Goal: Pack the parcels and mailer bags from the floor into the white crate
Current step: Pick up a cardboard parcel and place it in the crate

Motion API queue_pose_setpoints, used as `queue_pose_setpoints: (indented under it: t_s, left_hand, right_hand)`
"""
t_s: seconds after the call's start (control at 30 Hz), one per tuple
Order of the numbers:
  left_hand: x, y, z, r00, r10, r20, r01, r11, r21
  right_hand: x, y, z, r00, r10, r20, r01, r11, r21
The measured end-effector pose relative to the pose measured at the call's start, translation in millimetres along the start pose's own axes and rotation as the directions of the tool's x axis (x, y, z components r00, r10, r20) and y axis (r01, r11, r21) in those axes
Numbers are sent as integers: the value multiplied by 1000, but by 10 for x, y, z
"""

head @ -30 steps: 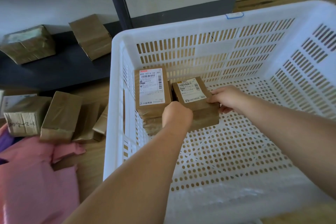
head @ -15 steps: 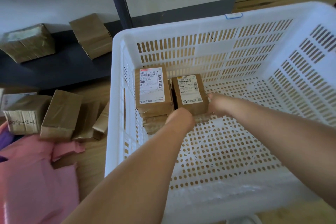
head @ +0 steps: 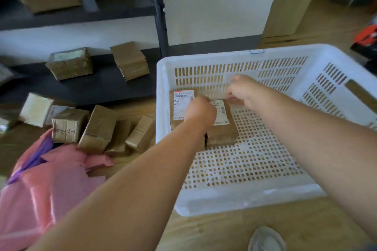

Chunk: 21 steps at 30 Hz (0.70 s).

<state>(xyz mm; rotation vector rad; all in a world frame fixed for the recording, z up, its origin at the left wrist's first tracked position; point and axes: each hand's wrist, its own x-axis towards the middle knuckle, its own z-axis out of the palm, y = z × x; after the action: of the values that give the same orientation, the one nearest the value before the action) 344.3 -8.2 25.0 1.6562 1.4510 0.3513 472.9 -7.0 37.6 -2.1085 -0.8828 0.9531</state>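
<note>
Parcel [head: 222,131] in white crate [head: 204,59], under left grip [head: 201,111], right grip [head: 242,91]; contact unclear.

In the crate [head: 265,201], two parcels sit side by side in the far left corner, the left parcel [head: 179,106] touching the right parcel [head: 223,130]. On the floor [head: 204,234] left of the crate lies a cluster of parcels [head: 98,126], with mailer bags [head: 40,189] before it. Behind, two shelf parcels [head: 69,65] rest on a low shelf [head: 91,89]. A shoe [head: 265,238] stands before the crate.
</note>
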Motion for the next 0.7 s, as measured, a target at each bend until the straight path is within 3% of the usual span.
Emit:
queue_pose_setpoints:
  t_s: [0.1, 0.17, 0.3, 0.53, 0.6, 0.63, 0.7]
  left_hand:
    - [-228, -33, -389, 981, 92, -173, -113, 987, -117]
    - [-318, -193, -706, 948, 138, -287, -180, 976, -122]
    - [-420, -724, -1333, 896, 109, -430, -136, 990, -30]
    - [-548, -1649, -1931, 918, -13, -396, 72, 988, 135]
    - [-515, -1858, -1929, 950, -132, -283, 204, 949, 241]
    - [-490, -1972, -1900, 959, -143, -246, 230, 900, 371]
    - [-422, -2125, -1860, 978, -118, -170, 194, 807, 558]
  right_hand:
    - [-352, -229, 16, 999, -31, -20, 34, 982, 187]
    - [-592, -350, 102, 996, -88, -32, 93, 971, 221]
    - [-1042, -516, 536, 984, -174, 34, 159, 950, 267]
    - [-1550, -795, 1441, 969, -159, 190, 86, 935, 345]
    - [-1544, -809, 1766, 972, -105, 212, 19, 926, 376]
    - [-1518, -780, 1940, 975, -58, 217, -30, 924, 381]
    - [-1427, -647, 2270, 976, 58, 211, -134, 920, 368]
